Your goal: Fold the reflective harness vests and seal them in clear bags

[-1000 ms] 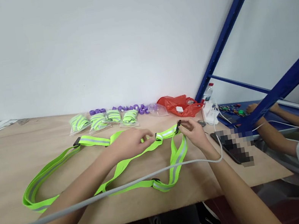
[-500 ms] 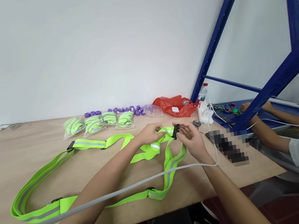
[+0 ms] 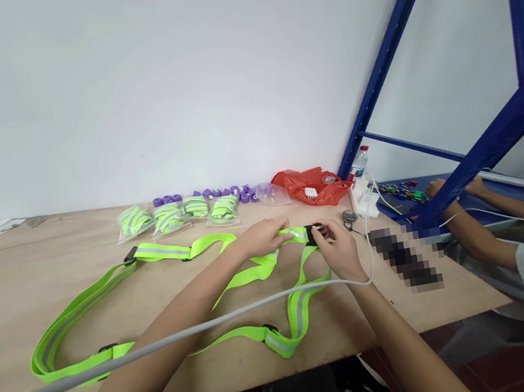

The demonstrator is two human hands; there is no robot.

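Observation:
A neon-green reflective harness (image 3: 302, 314) with grey stripes lies spread in loops on the table. My left hand (image 3: 265, 236) pinches one of its green straps just left of a black buckle (image 3: 310, 235). On the buckle's right side, the fingers of my right hand (image 3: 339, 246) are closed; they partly hide it. Black sliders sit along the straps, one of them a slider (image 3: 270, 328) near the front. A pale cable (image 3: 242, 313) passes in front of both my forearms.
Several bagged green straps (image 3: 169, 219) and purple rolls (image 3: 235, 190) line the back of the table (image 3: 214, 383). A red plastic bag (image 3: 314, 187) and a bottle (image 3: 360, 162) stand right of them. Beyond the blue metal frame (image 3: 390, 58), another person's arms (image 3: 477, 239) rest over a blue table.
My hands have drawn the strap by the buckle straighter, and the buckle has turned flatter. My right fingers have closed in over it. The whole view has shifted slightly.

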